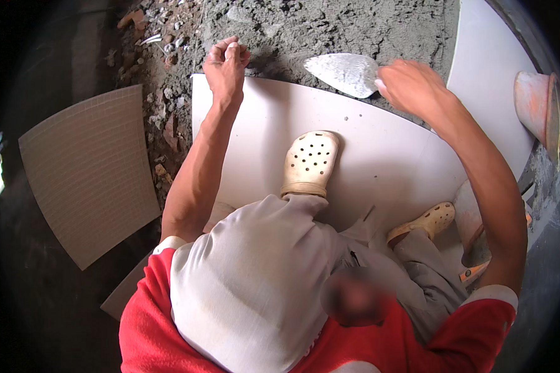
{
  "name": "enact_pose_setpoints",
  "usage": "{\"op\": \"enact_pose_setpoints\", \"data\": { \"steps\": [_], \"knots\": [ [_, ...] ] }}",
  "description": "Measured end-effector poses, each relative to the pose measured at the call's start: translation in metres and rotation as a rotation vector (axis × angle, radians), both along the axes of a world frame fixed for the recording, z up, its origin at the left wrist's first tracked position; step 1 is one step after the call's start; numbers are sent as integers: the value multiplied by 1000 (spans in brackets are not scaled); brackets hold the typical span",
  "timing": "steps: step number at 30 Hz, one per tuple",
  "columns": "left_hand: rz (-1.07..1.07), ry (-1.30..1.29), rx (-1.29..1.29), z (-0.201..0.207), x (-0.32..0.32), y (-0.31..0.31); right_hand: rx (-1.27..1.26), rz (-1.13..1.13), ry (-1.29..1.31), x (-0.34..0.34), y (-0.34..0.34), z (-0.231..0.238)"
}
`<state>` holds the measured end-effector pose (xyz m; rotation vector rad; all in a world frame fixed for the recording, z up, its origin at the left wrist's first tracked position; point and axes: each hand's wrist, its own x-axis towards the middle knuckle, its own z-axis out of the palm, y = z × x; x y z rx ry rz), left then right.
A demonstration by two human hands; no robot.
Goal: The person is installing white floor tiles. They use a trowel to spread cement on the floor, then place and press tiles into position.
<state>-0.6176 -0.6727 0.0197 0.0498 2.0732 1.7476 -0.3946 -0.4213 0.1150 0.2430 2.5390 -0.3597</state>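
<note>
My right hand (407,84) is closed around the grip end of a trowel (342,73), whose pointed, mortar-smeared metal blade aims left. The blade hovers at or rests on the edge of the wet grey mortar bed (330,28); I cannot tell which. At the far left corner of a large white tile (255,124), my left hand (227,62) has its fingers curled together in a pinch. Whatever they may hold is too small to make out. A thin line runs along the mortar's left border, close to that hand.
My cream clogs (311,158) rest on the white tile. A second white tile (479,62) and a mortar-stained bucket (532,102) lie at right. Broken rubble (168,93) borders the mortar, with a ridged tile (90,174) farther left. An orange-handled tool (475,272) lies near my right elbow.
</note>
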Motion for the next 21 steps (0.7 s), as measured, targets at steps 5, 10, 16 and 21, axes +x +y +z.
{"op": "enact_pose_setpoints", "data": {
  "steps": [5, 10, 16, 21],
  "knots": [
    [-10, -26, 56, -4, 1, 7, 144, -75, -134, 44, 9, 16],
    [-67, 14, 54, -5, 2, 8, 216, -40, -50, 53, 11, 32],
    [-96, 20, 20, -4, 6, 32, 99, 81, 139, -10, -21, 8],
    [-150, 77, 22, -3, 5, 27, 140, 104, 116, 22, 6, -14]
  ]
}}
